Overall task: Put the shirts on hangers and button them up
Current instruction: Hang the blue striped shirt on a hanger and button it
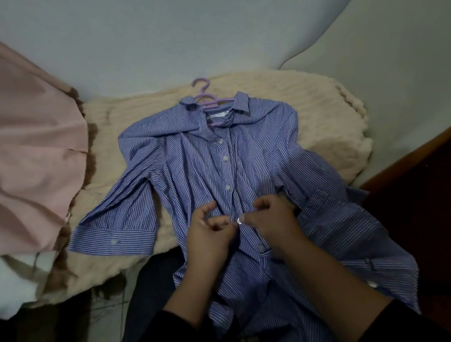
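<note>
Item: blue striped shirt (190, 169), on a purple hanger (205, 100), front up on a cream fleece blanket (325, 120) (three buttons done). Left hand (208, 229) and right hand (272, 219) pinch the placket at the fourth button (238, 220). We judge buttoning midway; next, seat it, then the lower button (261, 247).

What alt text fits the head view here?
Both hands, left hand and right hand, pinch a button on a blue striped shirt. The shirt lies on a purple hanger over a cream blanket.
</note>
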Demonstrator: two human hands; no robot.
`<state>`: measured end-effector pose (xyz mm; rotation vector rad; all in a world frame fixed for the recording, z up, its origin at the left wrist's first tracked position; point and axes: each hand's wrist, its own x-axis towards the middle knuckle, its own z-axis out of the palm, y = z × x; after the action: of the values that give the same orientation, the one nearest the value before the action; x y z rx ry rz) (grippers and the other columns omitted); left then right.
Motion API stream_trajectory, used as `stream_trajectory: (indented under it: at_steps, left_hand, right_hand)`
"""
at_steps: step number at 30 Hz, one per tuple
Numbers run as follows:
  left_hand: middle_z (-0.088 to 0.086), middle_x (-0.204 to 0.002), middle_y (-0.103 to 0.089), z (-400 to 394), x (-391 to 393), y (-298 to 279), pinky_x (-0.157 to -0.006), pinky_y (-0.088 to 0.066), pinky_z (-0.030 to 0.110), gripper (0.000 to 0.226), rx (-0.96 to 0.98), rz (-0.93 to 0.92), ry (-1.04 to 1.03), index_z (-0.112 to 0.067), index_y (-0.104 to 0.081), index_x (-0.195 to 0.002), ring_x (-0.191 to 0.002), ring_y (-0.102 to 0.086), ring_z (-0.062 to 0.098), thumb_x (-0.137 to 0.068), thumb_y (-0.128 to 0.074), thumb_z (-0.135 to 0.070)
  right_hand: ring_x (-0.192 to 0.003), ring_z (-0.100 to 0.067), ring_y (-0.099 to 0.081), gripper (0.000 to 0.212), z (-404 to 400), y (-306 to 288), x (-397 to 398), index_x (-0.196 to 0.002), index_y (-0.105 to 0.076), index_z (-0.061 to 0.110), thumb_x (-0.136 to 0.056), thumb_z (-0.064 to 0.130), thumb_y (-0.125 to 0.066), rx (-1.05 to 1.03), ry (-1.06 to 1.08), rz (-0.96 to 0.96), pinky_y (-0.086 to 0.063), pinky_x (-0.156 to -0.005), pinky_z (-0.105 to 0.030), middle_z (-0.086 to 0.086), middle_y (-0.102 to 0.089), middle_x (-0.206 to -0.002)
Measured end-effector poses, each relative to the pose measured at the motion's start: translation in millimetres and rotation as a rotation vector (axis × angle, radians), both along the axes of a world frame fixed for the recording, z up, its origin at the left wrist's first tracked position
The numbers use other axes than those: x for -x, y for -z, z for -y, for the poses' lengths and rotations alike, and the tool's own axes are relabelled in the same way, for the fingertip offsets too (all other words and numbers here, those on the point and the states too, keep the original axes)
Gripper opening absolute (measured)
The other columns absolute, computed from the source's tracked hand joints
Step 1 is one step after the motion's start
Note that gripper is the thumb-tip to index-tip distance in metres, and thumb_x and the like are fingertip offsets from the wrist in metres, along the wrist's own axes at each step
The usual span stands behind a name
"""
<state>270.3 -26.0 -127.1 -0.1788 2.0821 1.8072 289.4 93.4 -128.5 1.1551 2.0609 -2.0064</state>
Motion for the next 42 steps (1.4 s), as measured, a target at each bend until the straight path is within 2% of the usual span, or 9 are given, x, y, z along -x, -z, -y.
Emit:
stream_trajectory:
  at_steps: [6, 9, 19, 22, 26, 28, 33, 37, 42]
  left_hand:
    - [-0.003, -0.081, -0.068, 1, 0, 5, -0.069, -0.052, 0.022, 0.05, 0.159, -0.165, 0.052, -0.025, -0.047, -0.118, -0.073, -0.064, 0.009, -0.079, -0.073, -0.007]
    - [-0.003, -0.08, -0.068, 2, -1, 5, -0.07, -0.051, 0.021, 0.051, 0.187, -0.197, 0.051, -0.025, -0.046, -0.118, -0.073, -0.064, 0.009, -0.079, -0.072, -0.006]
    - [0.004, -0.083, -0.069, 5, -5, 0, -0.059, -0.049, 0.011, 0.048, -0.082, -0.07, 0.022, -0.016, -0.047, -0.121, -0.066, -0.062, 0.007, -0.082, -0.069, 0.001]
    - [-0.001, -0.084, -0.072, 8, -4, 2, -0.06, -0.048, 0.011, 0.038, -0.075, -0.078, 0.049, -0.02, -0.048, -0.119, -0.063, -0.062, 0.0, -0.088, -0.064, -0.005]
    - [0.004, -0.083, -0.069, 7, -1, 4, -0.057, -0.05, 0.014, 0.042, -0.143, -0.041, 0.064, -0.012, -0.047, -0.116, -0.059, -0.062, 0.001, -0.083, -0.065, 0.006]
    - [0.007, -0.081, -0.066, 6, 0, 4, -0.054, -0.049, 0.014, 0.042, -0.14, -0.056, 0.056, -0.01, -0.047, -0.114, -0.057, -0.06, 0.001, -0.081, -0.066, 0.009]
    - [0.006, -0.082, -0.064, 4, -2, 12, -0.067, -0.053, 0.022, 0.042, -0.1, -0.129, 0.023, -0.015, -0.051, -0.109, -0.07, -0.06, 0.011, -0.079, -0.069, 0.008]
    - [0.001, -0.082, -0.065, 3, -4, 17, -0.073, -0.052, 0.024, 0.047, -0.049, -0.181, 0.035, -0.029, -0.05, -0.101, -0.073, -0.061, 0.01, -0.077, -0.071, 0.006]
    - [0.008, -0.085, -0.069, 3, 1, 16, -0.072, -0.054, 0.029, 0.039, -0.105, -0.107, 0.049, -0.024, -0.051, -0.103, -0.075, -0.064, 0.016, -0.08, -0.072, -0.001]
  right_hand:
    - [-0.054, -0.015, -0.045, 0.032, 1, -2, -2, -0.086, -0.045, 0.018, -0.078, 0.005, -0.073, 0.117, 0.037, -0.006, -0.037, -0.045, -0.025, -0.006, -0.054, -0.075]
    - [-0.048, -0.014, -0.044, 0.032, 2, -6, -3, -0.085, -0.043, 0.017, -0.079, 0.004, -0.071, 0.13, 0.036, -0.029, -0.037, -0.045, -0.025, -0.006, -0.053, -0.071]
    - [-0.059, -0.015, -0.055, 0.031, 5, -4, -5, -0.084, -0.042, 0.016, -0.08, 0.002, -0.07, 0.097, 0.052, -0.067, -0.047, -0.069, -0.041, -0.004, -0.05, -0.081]
    - [-0.059, -0.017, -0.056, 0.031, 5, -4, -6, -0.084, -0.044, 0.015, -0.078, 0.0, -0.071, 0.104, 0.06, -0.076, -0.048, -0.069, -0.043, -0.004, -0.051, -0.079]
    - [-0.063, -0.018, -0.06, 0.023, 6, -4, -6, -0.083, -0.048, 0.013, -0.081, -0.002, -0.066, 0.091, 0.043, -0.077, -0.054, -0.075, -0.049, -0.006, -0.055, -0.084]
    - [-0.063, -0.016, -0.059, 0.018, 6, -6, -6, -0.082, -0.05, 0.011, -0.083, 0.001, -0.065, 0.105, 0.03, -0.096, -0.056, -0.072, -0.044, -0.007, -0.057, -0.082]
    - [-0.061, -0.018, -0.058, 0.025, 8, -5, -5, -0.084, -0.049, 0.012, -0.079, 0.006, -0.073, 0.121, 0.016, -0.084, -0.051, -0.079, -0.055, -0.004, -0.058, -0.073]
    - [-0.057, -0.016, -0.056, 0.024, 8, -4, -3, -0.087, -0.045, 0.009, -0.082, -0.003, -0.065, 0.108, 0.059, -0.088, -0.055, -0.067, -0.043, -0.007, -0.054, -0.073]
    - [-0.053, -0.014, -0.057, 0.032, 6, -2, -1, -0.081, -0.037, 0.018, -0.085, -0.002, -0.062, 0.096, 0.056, -0.097, -0.051, -0.074, -0.052, -0.005, -0.052, -0.072]
